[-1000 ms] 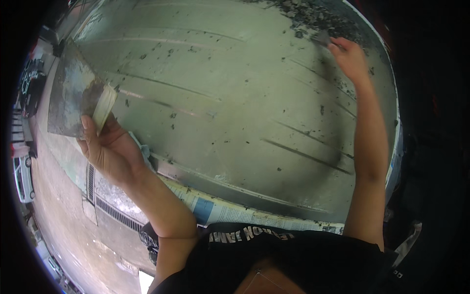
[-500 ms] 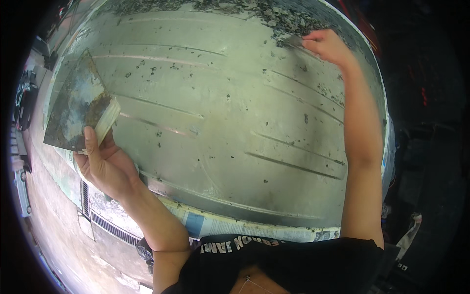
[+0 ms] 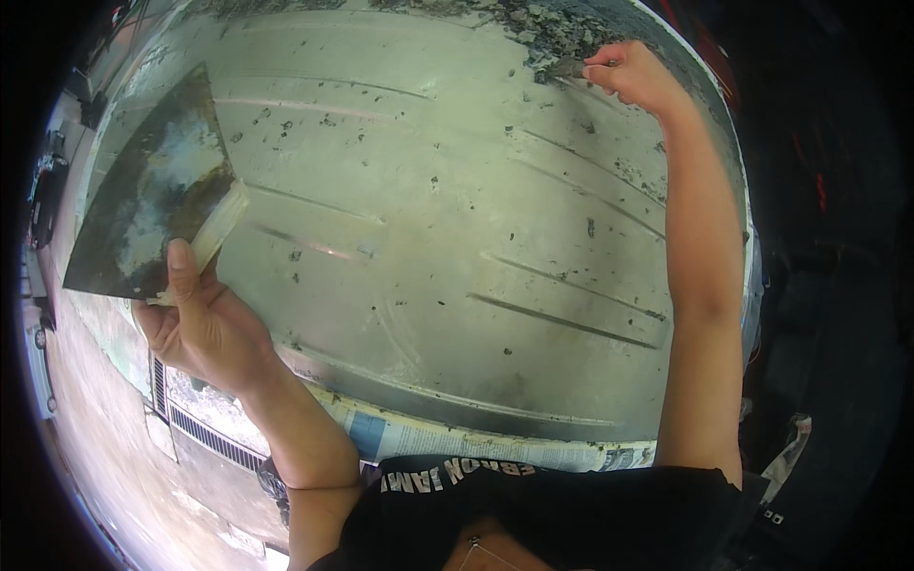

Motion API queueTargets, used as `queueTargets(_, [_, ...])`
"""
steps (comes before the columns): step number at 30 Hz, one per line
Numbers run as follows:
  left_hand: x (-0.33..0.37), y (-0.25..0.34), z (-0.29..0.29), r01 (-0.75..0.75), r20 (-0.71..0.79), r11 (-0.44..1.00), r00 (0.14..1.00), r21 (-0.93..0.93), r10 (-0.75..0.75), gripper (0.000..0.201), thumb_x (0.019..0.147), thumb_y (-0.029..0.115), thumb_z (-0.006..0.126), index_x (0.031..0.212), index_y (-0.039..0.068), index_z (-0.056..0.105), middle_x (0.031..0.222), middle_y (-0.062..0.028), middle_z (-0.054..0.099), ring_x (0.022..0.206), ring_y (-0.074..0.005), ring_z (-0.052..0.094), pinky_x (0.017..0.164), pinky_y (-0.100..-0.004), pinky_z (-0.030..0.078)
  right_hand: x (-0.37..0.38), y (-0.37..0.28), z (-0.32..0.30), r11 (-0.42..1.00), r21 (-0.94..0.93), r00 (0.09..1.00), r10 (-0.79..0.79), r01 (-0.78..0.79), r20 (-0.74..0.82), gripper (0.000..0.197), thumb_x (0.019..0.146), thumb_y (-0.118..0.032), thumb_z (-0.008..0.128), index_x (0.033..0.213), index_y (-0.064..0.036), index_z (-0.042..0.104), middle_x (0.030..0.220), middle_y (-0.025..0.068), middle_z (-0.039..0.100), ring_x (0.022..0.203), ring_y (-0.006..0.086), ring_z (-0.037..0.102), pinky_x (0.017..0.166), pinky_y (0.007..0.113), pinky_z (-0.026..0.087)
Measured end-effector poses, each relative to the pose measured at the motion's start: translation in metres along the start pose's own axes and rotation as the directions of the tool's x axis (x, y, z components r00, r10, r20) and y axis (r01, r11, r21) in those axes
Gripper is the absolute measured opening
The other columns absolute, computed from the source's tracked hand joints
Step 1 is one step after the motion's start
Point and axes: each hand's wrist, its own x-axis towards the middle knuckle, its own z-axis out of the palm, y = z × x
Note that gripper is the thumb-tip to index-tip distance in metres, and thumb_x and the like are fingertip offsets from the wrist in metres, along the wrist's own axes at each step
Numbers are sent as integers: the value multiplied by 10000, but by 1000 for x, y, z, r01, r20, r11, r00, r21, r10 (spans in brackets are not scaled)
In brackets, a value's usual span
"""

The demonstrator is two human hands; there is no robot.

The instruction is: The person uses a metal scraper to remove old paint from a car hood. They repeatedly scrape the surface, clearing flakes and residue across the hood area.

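Observation:
My left hand (image 3: 205, 324) grips a dark, stained flat sheet (image 3: 157, 200) by its near edge, thumb on top, beside a pale taped-looking strip (image 3: 224, 221). The sheet is raised over the left side of a pale grey-green ribbed panel, which looks like a vehicle roof (image 3: 419, 257). At the far right of the roof, my right hand (image 3: 636, 78) is closed on a small grey scraper (image 3: 569, 68). Its blade meets a heap of dark flakes (image 3: 543, 33); the fingers hide its other end.
Newspaper (image 3: 419, 440) runs along the roof's near edge. Loose flakes are scattered over the ribs. Concrete ground (image 3: 114, 419) with a drain grate (image 3: 214, 440) lies at lower left, with a parked car (image 3: 46, 200) beyond. A red surface (image 3: 716, 57) borders the far right.
My right hand and the scraper have shifted slightly farther away, toward the flakes. The sheet in my left hand has moved a little and turned more face-on to view.

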Motion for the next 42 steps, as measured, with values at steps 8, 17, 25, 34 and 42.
queueTargets(8, [-1,1,3,-17,13,999,1000,48,17,191,918,-40,707,1082,-59,612,1027,-224,716,872,-268,740,793,-398,664,5,-7,8,995,-70,997,-74,71,-31,367,845,-321,752,1069,-31,758,712,39,663,601,108,580,532,286,445])
queueTargets(17, [-11,-2,17,-8,22,989,1000,147,5,252,900,-2,758,1121,-61,653,1074,-157,724,895,-182,684,814,-308,573,15,-1,17,995,-45,941,-97,87,-323,427,844,-353,729,1172,-81,749,786,108,727,754,247,698,775,370,539])
queueTargets(25, [-20,4,19,-69,66,971,996,228,55,273,890,20,783,1130,-60,681,1054,-119,736,889,-141,650,848,-259,503,-24,11,-21,997,46,995,72,-69,-75,378,853,-295,740,1141,-50,757,713,64,681,579,127,591,581,306,479])
queueTargets(34, [-20,1,20,-35,45,971,999,238,25,288,889,11,779,1150,-62,679,1060,-125,737,901,-143,656,852,-262,511,-7,1,-19,998,-38,999,50,-51,-10,312,817,-278,765,989,-18,777,706,64,694,630,136,642,577,302,490])
queueTargets(42, [-22,1,26,-67,82,963,996,261,47,270,887,-4,776,1133,-64,683,1036,-128,742,893,-147,664,839,-259,515,3,-2,4,998,-12,994,-60,59,-95,303,829,-294,744,969,-27,774,696,67,687,619,142,637,576,316,491])
